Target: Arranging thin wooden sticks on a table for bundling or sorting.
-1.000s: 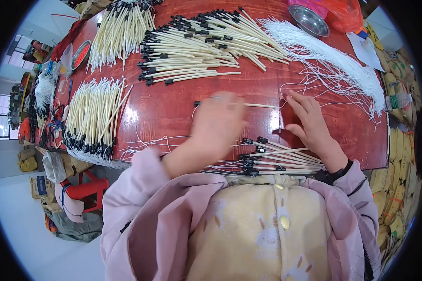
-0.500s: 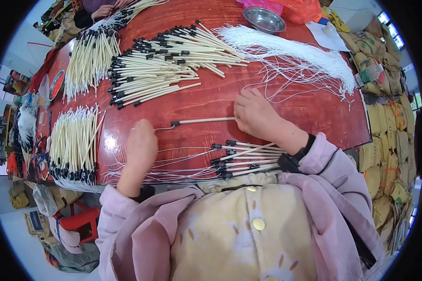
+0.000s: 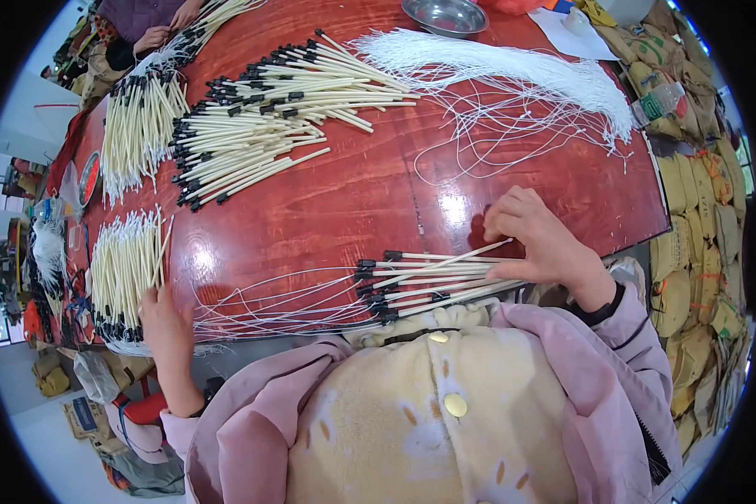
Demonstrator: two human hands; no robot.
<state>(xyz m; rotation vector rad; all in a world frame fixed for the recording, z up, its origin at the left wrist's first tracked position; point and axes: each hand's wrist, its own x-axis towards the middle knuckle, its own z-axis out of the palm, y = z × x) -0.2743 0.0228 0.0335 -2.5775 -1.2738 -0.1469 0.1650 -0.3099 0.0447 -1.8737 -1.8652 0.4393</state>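
Note:
Cream sticks with black end caps and white strings lie about on a red table. My right hand is over the right end of a loose bunch of these sticks near the front edge. Its fingers are apart, around the tip of one stick lying slantwise across the bunch. Thin white strings trail leftward from the caps. My left hand rests against the lower right side of a neat stack of sticks, thumb apart from the fingers; part of its fingertips is hidden.
Farther back lie a large heap of sticks and another bundle. A hank of white strings spreads at the right, below a metal bowl. Another person's hands are at the far left. Filled sacks line the right.
The stick stretched between my hands has left them. My left hand moved left and nearer to the stack; my right hand moved right and down to the bunch. The view shifted slightly.

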